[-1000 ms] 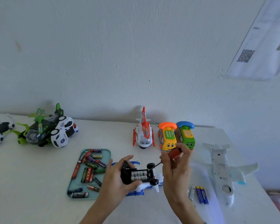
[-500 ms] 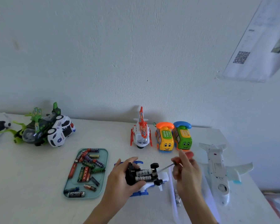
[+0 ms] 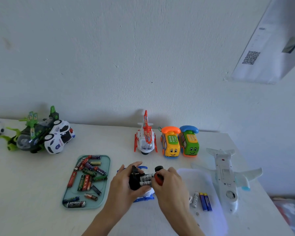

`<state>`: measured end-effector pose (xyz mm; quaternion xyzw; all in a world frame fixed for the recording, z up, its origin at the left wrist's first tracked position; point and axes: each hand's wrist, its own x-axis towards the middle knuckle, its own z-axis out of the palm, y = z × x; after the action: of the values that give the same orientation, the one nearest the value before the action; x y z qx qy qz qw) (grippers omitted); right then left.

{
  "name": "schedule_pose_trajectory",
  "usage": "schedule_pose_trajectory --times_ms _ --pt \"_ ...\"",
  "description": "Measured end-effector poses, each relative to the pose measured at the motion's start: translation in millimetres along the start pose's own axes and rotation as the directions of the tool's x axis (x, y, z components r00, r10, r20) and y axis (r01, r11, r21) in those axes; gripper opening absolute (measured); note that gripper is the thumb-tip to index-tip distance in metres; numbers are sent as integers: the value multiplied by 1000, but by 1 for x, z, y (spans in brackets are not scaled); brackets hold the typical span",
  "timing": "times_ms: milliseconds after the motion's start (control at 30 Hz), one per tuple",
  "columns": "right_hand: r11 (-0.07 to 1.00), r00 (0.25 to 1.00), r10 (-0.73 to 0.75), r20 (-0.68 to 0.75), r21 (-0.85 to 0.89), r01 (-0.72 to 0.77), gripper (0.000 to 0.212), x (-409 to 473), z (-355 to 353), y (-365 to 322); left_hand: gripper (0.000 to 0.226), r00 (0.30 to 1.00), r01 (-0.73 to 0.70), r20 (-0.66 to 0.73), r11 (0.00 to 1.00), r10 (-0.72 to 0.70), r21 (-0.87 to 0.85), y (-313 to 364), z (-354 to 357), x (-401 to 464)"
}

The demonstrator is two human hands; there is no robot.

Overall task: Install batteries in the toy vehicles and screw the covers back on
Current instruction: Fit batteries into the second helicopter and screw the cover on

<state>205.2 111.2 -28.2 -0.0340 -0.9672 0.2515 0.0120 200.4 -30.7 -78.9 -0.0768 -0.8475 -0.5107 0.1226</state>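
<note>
A person's left hand (image 3: 124, 183) gripped an upturned blue-and-white toy vehicle (image 3: 143, 195) near the front of a white table (image 3: 32, 193), fingers curled round its black underside, where two batteries (image 3: 146, 180) lay side by side in the open compartment. The right hand (image 3: 169, 182) was closed round the red handle of a screwdriver (image 3: 158, 179), fingers clamped on it, the handle held just beside the batteries; the tool's tip could not be made out. One black wheel (image 3: 158, 168) of the toy stood up just above the right hand.

To the left of the hands lay a pale green tray (image 3: 99, 204) scattered with loose batteries (image 3: 88, 176) in red, green, purple and black. To the right, on a clear plastic sheet (image 3: 203, 178), rested one white battery (image 3: 194, 200) and two blue batteries (image 3: 205, 201) close together, with what looked like a small screw (image 3: 197, 213) just in front of them. A white toy airplane (image 3: 226, 176) lay belly-up at the right edge of the table.

Along the wall stood a red-and-white toy helicopter (image 3: 146, 138), with an orange-and-yellow toy phone car (image 3: 171, 142) and a green toy phone car (image 3: 190, 141) side by side next to it. At the far left, a white toy police car (image 3: 59, 137) leaned against a green-and-black toy aircraft (image 3: 29, 135). A paper with a QR code (image 3: 250, 57) hung on the wall at the upper right.
</note>
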Motion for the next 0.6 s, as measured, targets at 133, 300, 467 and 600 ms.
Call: schedule_pose_trajectory --times_ms 133,300,467,600 --pt "981 995 -90 -44 168 96 14 4 5 -1 61 1000 -3 12 1000 3 -14 -3 0 1" --pt "803 996 -6 -94 593 61 19 10 -21 13 57 999 -14 39 999 16 -51 -9 3 1" --pt "900 986 164 -31 414 -137 19 28 -52 77 48 997 -54 47 998 55 -9 -15 4 1" --pt "937 909 332 252 23 -349 26 19 -35 117 60 998 -68 17 997 68 27 -15 3 0"
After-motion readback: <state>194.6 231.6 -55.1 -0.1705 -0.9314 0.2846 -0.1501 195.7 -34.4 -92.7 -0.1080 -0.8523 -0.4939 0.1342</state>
